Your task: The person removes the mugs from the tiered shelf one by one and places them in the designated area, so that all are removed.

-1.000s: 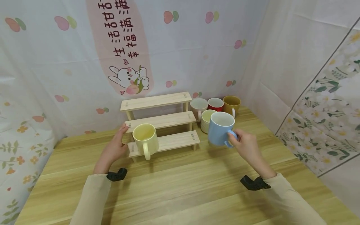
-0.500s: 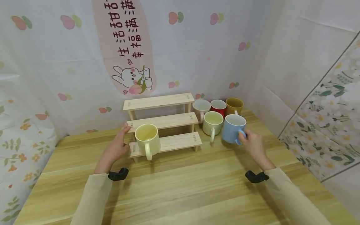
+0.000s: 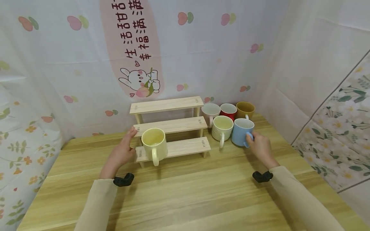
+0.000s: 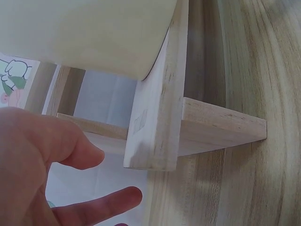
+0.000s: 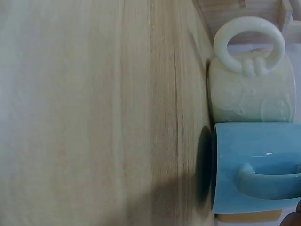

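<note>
My right hand (image 3: 261, 148) pinches the handle of a light blue mug (image 3: 238, 134), which stands upright at the front right of a group of mugs. In the right wrist view the blue mug (image 5: 254, 148) sits side by side with a pale green mug (image 5: 251, 92); only a bit of the fingers shows there. My left hand (image 3: 119, 157) is at the left end of a three-step wooden rack (image 3: 189, 146), fingertips right by the middle board. Seen from the left wrist, thumb and finger are spread and hold nothing. A yellow mug (image 3: 159, 147) stands on the lowest board, handle forward.
Behind the blue and green mugs stand a pale pink mug (image 3: 210, 110), a red mug (image 3: 228, 110) and a mustard mug (image 3: 245, 110). A patterned cloth (image 3: 202, 70) hangs behind the wooden table (image 3: 185, 195), with another (image 3: 341, 128) along the right side.
My right hand has carried the blue mug rightward and lowered it beside the pale green mug, which it overlapped before. My left hand stays by the rack. The head view has shifted slightly.
</note>
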`<state>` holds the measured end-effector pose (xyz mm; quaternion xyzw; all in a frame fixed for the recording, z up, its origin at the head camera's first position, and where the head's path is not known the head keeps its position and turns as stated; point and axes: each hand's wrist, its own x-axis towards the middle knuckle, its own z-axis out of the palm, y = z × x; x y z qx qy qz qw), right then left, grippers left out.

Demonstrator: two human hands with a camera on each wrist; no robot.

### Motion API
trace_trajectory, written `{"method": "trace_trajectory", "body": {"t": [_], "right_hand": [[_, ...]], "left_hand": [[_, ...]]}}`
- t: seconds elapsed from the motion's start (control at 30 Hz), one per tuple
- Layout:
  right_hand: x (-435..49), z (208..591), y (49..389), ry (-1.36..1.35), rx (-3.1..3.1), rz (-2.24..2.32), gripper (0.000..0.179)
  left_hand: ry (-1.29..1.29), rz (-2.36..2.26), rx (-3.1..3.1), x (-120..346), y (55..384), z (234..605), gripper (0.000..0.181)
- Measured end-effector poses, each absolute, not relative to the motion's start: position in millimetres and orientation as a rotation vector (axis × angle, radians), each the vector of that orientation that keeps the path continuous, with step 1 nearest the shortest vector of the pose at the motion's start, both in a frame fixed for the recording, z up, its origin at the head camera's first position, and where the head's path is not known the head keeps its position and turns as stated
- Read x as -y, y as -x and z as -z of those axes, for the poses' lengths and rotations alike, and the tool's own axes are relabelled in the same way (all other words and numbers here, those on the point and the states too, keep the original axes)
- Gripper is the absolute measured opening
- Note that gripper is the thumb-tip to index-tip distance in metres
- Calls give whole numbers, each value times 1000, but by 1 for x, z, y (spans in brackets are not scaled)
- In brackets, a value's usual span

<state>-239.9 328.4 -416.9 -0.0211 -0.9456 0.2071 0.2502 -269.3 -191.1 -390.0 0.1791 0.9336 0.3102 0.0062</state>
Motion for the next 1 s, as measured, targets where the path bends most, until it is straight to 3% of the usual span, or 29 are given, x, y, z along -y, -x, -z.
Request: {"method": "trace_trajectory", "body": {"t": [1.0], "right_hand": [[-338, 420, 265, 114, 2783, -553, 36]], "left_hand": [[-540, -1022, -2899, 189, 268, 393, 75]]}}
